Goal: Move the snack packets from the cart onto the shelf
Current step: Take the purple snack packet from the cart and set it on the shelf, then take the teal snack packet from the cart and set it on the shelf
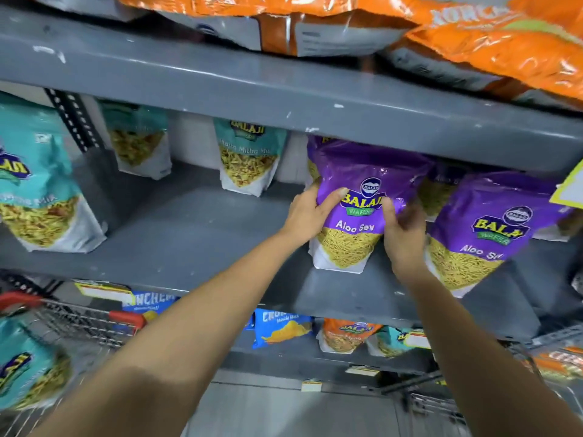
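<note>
Nearest you, at the lower left, the wire cart (79, 320) with its red handle held a teal snack packet (22, 364). Your two bare forearms reached up and forward from there to the middle grey shelf (189, 234). Your left hand (307, 212) had its grip clenched on the left edge of a purple Aloo Sev packet (353, 222), thumb laid across the front. Your right hand (402, 231) grasped the same packet's right side, its thumb pressed over the printed logo. The packet stood upright on the shelf board, white base down, tilted slightly toward you. Just to its right stood a second purple packet (482, 234), near the front edge, and more purple packets were crowded behind both. Farther left on the same shelf, teal mix packets (249, 156) stood well apart, toward the back. Below that shelf were blue packets (280, 329) and an orange one. On the shelf above, farthest up, lay large orange bags (504, 45).
</note>
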`<state>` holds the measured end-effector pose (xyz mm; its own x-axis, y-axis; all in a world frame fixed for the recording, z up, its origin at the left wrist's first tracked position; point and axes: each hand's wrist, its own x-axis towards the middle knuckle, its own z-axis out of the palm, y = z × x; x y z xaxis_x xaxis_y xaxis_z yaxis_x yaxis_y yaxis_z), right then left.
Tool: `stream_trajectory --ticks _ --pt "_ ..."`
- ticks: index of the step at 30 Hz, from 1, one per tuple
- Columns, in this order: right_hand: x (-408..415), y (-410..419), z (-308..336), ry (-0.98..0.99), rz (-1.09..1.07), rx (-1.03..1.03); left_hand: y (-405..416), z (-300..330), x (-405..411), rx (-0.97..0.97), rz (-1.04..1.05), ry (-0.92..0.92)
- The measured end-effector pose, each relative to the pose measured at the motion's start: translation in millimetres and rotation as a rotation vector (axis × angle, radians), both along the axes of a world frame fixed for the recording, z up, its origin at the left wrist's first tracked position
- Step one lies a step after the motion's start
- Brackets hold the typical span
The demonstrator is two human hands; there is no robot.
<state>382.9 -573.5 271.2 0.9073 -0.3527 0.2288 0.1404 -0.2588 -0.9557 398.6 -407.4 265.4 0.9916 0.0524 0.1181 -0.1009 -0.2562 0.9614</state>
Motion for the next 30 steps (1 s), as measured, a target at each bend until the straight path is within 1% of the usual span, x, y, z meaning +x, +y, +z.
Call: stream_trajectory --ticks 2,4,6,8,11,13,14,15,17,18,19,21,23,25,27,28,30 --pt "-12 13 -7 -0.191 -0.089 -0.027 10 1 -8 -0.038 -0.010 -0.037" --pt "-26 34 -16 -0.346 -0.153 -0.056 30 -2 -21 -0.069 0.073 -0.088" --pt "-40 65 -24 -0.387 -0.153 -0.121 62 -7 -41 -0.051 0.198 -0.129" --pt "-56 106 -28 -0.382 -0.051 -0.207 105 -18 -69 -0.032 0.304 -0.122" --pt "-80 178 -48 -0.364 0.267 -0.255 186 -52 -125 0.031 0.470 -0.050" --pt "-94 229 -68 -0.304 0.478 -0.271 240 -77 -172 0.095 0.599 0.023" --pt "-102 254 -80 -0.260 0.576 -0.291 268 -93 -198 0.144 0.657 0.115" --pt "-109 279 -95 -0.219 0.667 -0.312 294 -109 -224 0.213 0.707 0.238" --pt "-126 328 -122 -0.107 0.861 -0.369 345 -149 -278 0.368 0.770 0.575" --pt "-136 352 -136 -0.053 0.963 -0.407 365 -165 -305 0.409 0.768 0.738" --pt "-145 375 -150 -0.009 1.048 -0.449 383 -182 -329 0.407 0.755 0.855" --pt "-161 414 -176 0.060 1.144 -0.562 409 -204 -363 0.293 0.727 0.981" --pt "-170 450 -198 0.147 1.189 -0.642 433 -226 -382 0.167 0.769 0.994" --pt "-172 482 -214 0.242 1.214 -0.706 453 -246 -392 -0.045 0.845 0.891" --pt "-170 509 -231 0.367 1.274 -0.696 473 -278 -396 -0.213 0.870 0.775" --pt "-165 521 -239 0.453 1.312 -0.657 478 -288 -394 -0.234 0.869 0.731" --pt "-160 538 -257 0.595 1.381 -0.569 484 -301 -386 -0.217 0.861 0.648"
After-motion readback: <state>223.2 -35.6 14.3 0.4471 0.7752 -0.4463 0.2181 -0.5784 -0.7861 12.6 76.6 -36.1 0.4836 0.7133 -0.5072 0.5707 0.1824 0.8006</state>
